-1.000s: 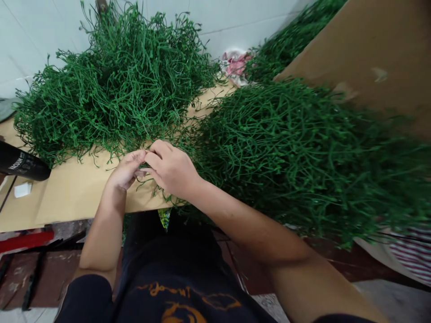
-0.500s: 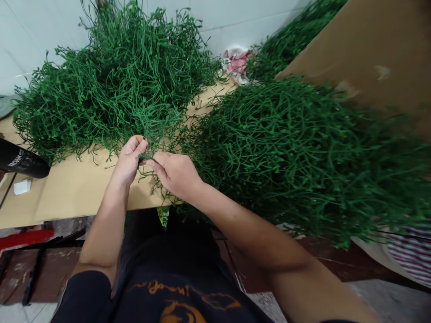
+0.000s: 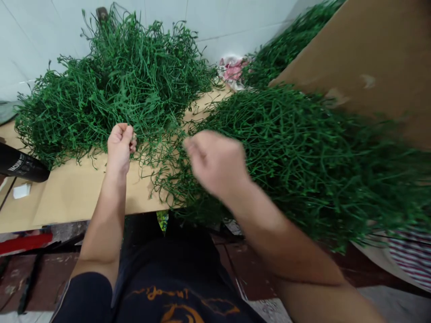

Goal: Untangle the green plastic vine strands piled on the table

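My left hand point(image 3: 121, 142) is closed, thumb pressed against the fingers, around thin green stems that fan out into the left heap point(image 3: 131, 85). Those stems have small bud-like tips and look like artificial greenery. My right hand point(image 3: 217, 161), blurred by motion, is curled with thumb and fingers together over the left edge of the right heap of green stems point(image 3: 296, 152). Whatever it may hold cannot be made out. Loose stems point(image 3: 161, 166) lie between the two hands on the cardboard point(image 3: 74, 193).
A black tumbler point(image 3: 23, 163) lies at the left edge near a white scrap point(image 3: 21, 191). An upright cardboard panel point(image 3: 370, 58) stands at the right. Pink and white cloth point(image 3: 233, 72) sits by the tiled wall point(image 3: 229, 20). Striped fabric point(image 3: 411, 255) shows at lower right.
My hands have come apart. The right hand has moved right and is blurred; the left has shifted slightly left and up, still closed on stems.
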The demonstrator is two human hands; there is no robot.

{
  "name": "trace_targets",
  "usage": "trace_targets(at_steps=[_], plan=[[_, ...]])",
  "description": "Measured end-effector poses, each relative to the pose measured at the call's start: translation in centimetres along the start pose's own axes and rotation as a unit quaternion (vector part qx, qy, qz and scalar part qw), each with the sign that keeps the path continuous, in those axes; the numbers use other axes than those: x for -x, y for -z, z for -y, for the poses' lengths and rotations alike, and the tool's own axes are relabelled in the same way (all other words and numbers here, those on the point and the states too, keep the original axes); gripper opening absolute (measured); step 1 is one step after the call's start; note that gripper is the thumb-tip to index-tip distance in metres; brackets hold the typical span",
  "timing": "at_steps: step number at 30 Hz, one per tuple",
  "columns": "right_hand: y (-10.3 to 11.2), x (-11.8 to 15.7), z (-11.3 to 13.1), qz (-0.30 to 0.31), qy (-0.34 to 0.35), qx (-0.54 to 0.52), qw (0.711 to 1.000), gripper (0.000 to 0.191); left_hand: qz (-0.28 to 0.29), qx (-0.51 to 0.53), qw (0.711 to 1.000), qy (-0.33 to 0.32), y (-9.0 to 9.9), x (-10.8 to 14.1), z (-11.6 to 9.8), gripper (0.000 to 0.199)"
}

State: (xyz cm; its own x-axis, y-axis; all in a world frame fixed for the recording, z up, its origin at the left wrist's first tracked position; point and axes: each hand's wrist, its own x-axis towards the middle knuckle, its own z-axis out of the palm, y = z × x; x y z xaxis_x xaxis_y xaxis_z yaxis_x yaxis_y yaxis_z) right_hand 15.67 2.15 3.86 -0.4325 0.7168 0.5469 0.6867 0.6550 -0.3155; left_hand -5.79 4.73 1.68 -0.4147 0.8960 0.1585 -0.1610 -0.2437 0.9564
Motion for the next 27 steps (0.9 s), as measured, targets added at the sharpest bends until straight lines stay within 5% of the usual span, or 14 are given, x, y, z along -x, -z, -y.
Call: trace_targets(at_steps=[3, 5, 7, 12, 17, 21, 27], plan=[[2.9, -2.5, -4.3, -0.035, -0.199, 0.162, 0.966, 0.068, 0.058, -0.003, 0.998, 0.016, -1.0, 1.0, -0.2, 0.024], [4.0, -3.2, -5.2, -0.055, -0.239, 0.221, 0.944, 0.088, 0.077, -0.012, 0.996, 0.03, -1.8, 1.2, 0.2, 0.023], [3.8, -3.2, -4.5, -0.068, -0.204, 0.218, 0.952, 0.09, 0.092, -0.02, 0.995, 0.036, -2.5, 1.1, 0.8, 0.022], [-1.3, -2.9, -0.4, 0.011, -0.009, 0.081, 0.997, 0.041, 0.151, -0.027, 0.988, 0.031, -4.1, 0.7, 1.9, 0.019], [-4.9, -3.6, -0.2, 0.05, -0.043, 0.002, 0.998, 0.025, 0.136, 0.011, 0.989, 0.056, -4.2, 0.5, 2.3, 0.023], [-5.0, -3.7, -1.1, -0.017, -0.047, -0.011, 0.999, 0.021, 0.133, 0.072, 0.985, 0.088, -4.1, 0.5, 2.5, 0.028], [-5.3, -3.3, -1.6, 0.002, 0.008, 0.035, 0.999, 0.023, 0.18, 0.076, 0.967, 0.166, -4.1, 0.6, 2.5, 0.027]])
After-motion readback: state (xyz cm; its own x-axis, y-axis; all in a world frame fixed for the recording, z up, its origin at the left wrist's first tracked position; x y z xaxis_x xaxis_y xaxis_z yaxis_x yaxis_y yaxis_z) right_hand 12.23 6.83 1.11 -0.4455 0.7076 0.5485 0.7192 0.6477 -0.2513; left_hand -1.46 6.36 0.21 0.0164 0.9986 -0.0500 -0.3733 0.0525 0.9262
